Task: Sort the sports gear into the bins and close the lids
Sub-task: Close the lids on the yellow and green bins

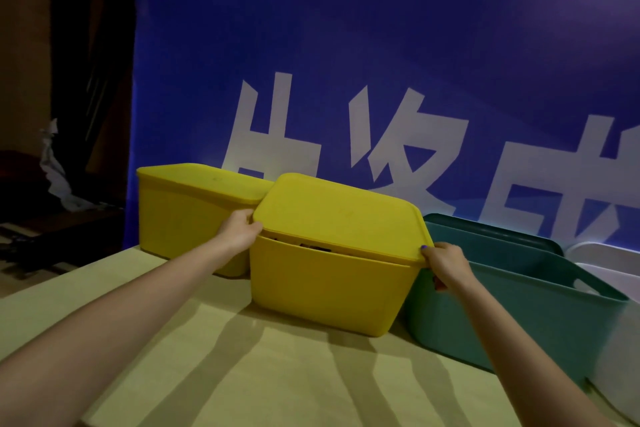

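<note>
both hands [239, 229] gripping yellow lid [341, 218]

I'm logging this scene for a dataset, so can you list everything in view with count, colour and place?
Yellow bins: two; rear bin left, lidded; front bin centre.
Yellow lid: one, tilted on the front bin, near-left edge raised, gap below.
Teal bin: one, right of the front bin, open; teal lid behind it.
White bin: one, far right, partly out of frame.
Table: one, pale.
Banner: one, blue with white characters, behind.
Left hand: grip on lid's left corner.
Right hand: grip on lid's right corner.
</note>
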The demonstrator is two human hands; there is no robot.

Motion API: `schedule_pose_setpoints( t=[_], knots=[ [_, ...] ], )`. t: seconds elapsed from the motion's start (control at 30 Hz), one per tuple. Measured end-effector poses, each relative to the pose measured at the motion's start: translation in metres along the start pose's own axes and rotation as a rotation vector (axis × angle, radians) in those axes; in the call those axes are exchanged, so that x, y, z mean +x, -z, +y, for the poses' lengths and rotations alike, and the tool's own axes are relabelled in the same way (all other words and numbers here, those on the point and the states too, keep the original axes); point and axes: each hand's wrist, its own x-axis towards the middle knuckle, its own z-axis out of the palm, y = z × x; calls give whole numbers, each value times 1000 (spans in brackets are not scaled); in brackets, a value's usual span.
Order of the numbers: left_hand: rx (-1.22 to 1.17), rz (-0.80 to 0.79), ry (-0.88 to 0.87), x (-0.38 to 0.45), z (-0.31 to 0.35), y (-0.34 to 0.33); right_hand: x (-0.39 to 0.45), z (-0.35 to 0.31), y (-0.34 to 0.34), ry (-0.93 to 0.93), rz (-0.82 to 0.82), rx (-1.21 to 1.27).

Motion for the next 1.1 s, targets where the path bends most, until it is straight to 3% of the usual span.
schedule_pose_setpoints(
  t=[0.3, 0.43, 0.5, 0.67, 0.8, 1.1],
  knots=[
    [58, -17, 16, -35, 6, 53, -19, -8, 17, -149, -245, 201],
    [-159, -70, 116, -48, 6, 70, -26, 0, 32, -181, -389, 343],
    [-231, -107, 161, -51, 6, 74, -27, 4, 32, -183, -400, 412],
    [-160, -319, 162, -53, 8, 71, -31, -8, 34, -236, -376, 542],
    [-258, -250, 219, -53, 11, 63, -27, -22, 39, -295, -330, 696],
    [-623, -19, 280, -50, 30, 50, -37, -44, 32, -140, -431, 65]
  ],
)
